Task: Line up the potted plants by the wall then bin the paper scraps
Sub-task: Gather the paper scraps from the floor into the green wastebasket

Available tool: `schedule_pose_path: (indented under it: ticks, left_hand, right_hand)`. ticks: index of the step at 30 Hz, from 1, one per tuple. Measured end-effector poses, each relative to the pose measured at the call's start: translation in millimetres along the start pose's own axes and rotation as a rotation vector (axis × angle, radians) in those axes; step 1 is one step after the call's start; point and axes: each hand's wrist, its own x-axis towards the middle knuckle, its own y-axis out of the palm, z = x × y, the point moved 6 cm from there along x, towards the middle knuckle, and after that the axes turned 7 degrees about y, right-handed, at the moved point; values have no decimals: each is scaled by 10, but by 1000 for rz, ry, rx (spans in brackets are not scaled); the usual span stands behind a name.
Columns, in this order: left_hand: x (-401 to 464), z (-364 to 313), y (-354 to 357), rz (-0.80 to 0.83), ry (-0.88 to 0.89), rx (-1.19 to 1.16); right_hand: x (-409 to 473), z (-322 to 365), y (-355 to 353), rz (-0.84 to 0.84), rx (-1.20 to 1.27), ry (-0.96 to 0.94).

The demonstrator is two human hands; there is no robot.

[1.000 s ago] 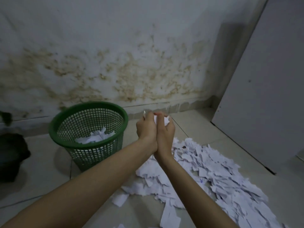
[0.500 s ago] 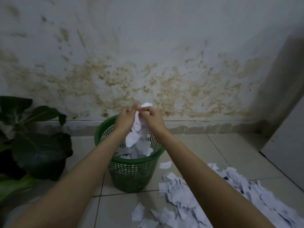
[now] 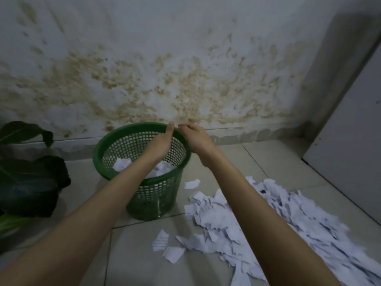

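Hands were over the green mesh bin: left hand flat with fingers straight and together, holding nothing, and right hand loosely spread, also holding nothing, fingertips near each other above the far rim. Paper scraps in the bin lay at its bottom, while the scrap pile covered floor tiles right of it. Potted plant stood left, by the stained wall.

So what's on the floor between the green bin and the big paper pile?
In the head view, one loose scrap lies on bare tile between the green bin and the paper pile.
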Motion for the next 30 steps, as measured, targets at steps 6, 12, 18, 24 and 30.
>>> schedule_pose_path:
  ticks: [6, 12, 18, 24, 30]
  left_hand:
    - [-257, -509, 539, -34, 387, -60]
    - [-295, 56, 1476, 236, 375, 55]
    - [-194, 1090, 1899, 374, 57, 269]
    - [-343, 1396, 1810, 206, 32, 279]
    - [-516, 1484, 1806, -28, 72, 180]
  right_hand:
    - [-63, -845, -903, -173, 86, 154]
    - [7, -2081, -1321, -264, -361, 293]
    - [-39, -2844, -553, 38, -830, 206]
    - [-343, -3052, -213, -234, -1018, 11]
    - [-421, -3009, -234, -297, -605, 69]
